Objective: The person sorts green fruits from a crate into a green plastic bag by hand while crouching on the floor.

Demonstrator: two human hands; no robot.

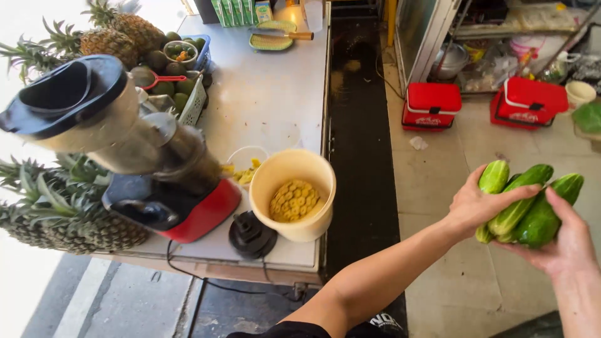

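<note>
Three green cucumbers (526, 203) lie bunched between both hands at the right, over the tiled floor. My left hand (479, 203) wraps them from the left side, thumb across the top. My right hand (566, 247) cups them from below and the right. To the left, on the white counter (269, 100), stands a cream bucket (294, 194) with a peeled yellow pineapple piece inside, next to a red-based juicer (156, 169) with a black funnel top.
Whole pineapples (62, 213) lie at the counter's left and back. A basket of green fruit (181, 75) sits behind the juicer. A black lid (250, 235) rests by the bucket. Two red cooler boxes (432, 106) stand on the floor near a shelf rack.
</note>
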